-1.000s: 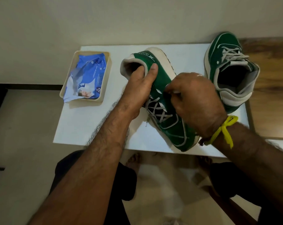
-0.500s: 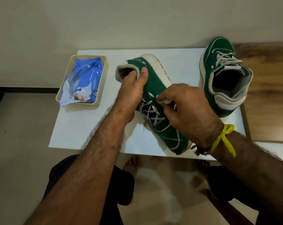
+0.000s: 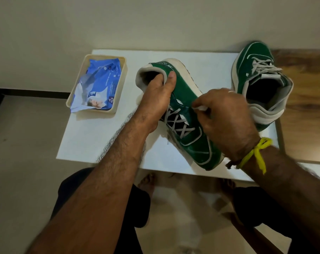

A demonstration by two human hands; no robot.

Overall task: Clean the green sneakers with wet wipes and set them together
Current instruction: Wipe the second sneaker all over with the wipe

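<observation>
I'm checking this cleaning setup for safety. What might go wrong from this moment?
1. The held sneaker is tipped on its side with its toe at the near edge of the white table; if the left hand at the heel slips, it may drop off.
2. The right hand pinches a small wipe beside the laces, which it might snag.
</observation>
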